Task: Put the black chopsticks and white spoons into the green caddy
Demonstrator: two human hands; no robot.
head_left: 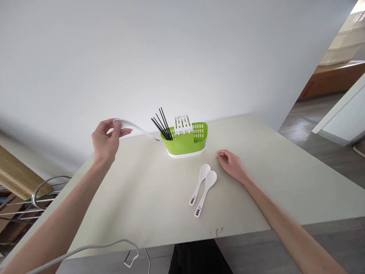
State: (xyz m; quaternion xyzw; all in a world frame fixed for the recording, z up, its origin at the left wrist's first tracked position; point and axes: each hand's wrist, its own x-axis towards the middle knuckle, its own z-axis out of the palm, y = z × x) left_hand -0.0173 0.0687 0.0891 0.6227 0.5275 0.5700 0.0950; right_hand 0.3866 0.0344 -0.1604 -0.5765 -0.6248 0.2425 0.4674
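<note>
My left hand [107,139] pinches a white spoon [132,125] by its bowl, held above the table with the handle slanting down to the right. The handle's tip is close to the left end of a green cutlery holder [182,146]; whether they touch I cannot tell. Several black chopsticks [164,127] lean in the holder's left compartment, and a white slotted piece [183,124] sits over its middle. Resting on the table, my right hand [231,163] has loosely curled fingers with nothing visible in them. Nearest to it lie two white spoons [210,179], side by side, bowls away from me.
The pale table [137,213] meets a white wall [171,57] at the back. A grey cable [97,246] crosses the front left edge. Left of the table stands a metal rack [37,199] with a wooden board [23,173]. A doorway with grey floor is at right.
</note>
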